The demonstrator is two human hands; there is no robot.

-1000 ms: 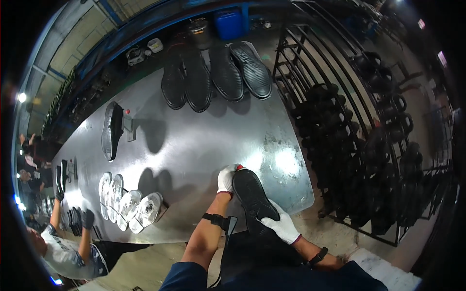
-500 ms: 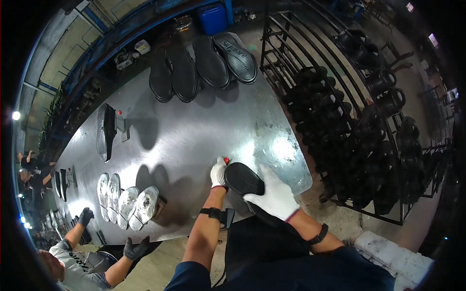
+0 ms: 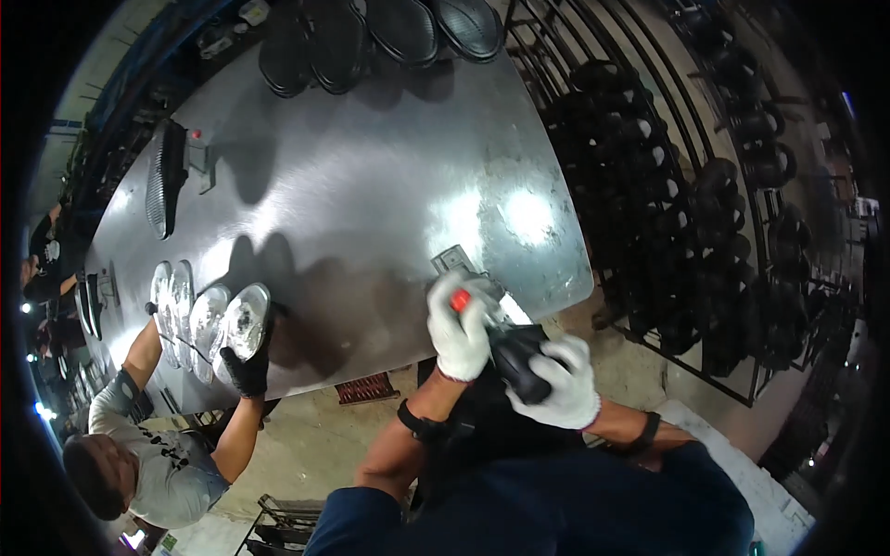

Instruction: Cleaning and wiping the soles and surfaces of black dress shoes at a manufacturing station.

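Note:
At the table's near edge, my left hand (image 3: 457, 338), in a white glove, is closed around a lever with a red knob (image 3: 460, 298). The knob shows between its thumb and fingers. My right hand (image 3: 559, 385), also white-gloved, grips a black shoe (image 3: 519, 360) with the fingers curled over it. The shoe is tilted and partly hidden by both hands. Just beyond them, a metal bracket (image 3: 452, 259) lies on the tabletop, and a shiny metal part (image 3: 513, 310) shows between the hands. How the shoe meets this metal part is hidden.
Several black shoes (image 3: 403, 32) stand along the far side of the metal table (image 3: 343, 185). Another black shoe (image 3: 165, 181) is beside a red-knobbed bracket at left. A co-worker's dark-gloved hand (image 3: 248, 369) touches silver foot-shaped forms (image 3: 243, 320). Racks of black footwear (image 3: 640, 213) stand at right.
My right hand has turned the shoe from sole-up to a tilted position nearer me. My left hand has closed over the red knob. The co-worker's hands have reached the silver forms.

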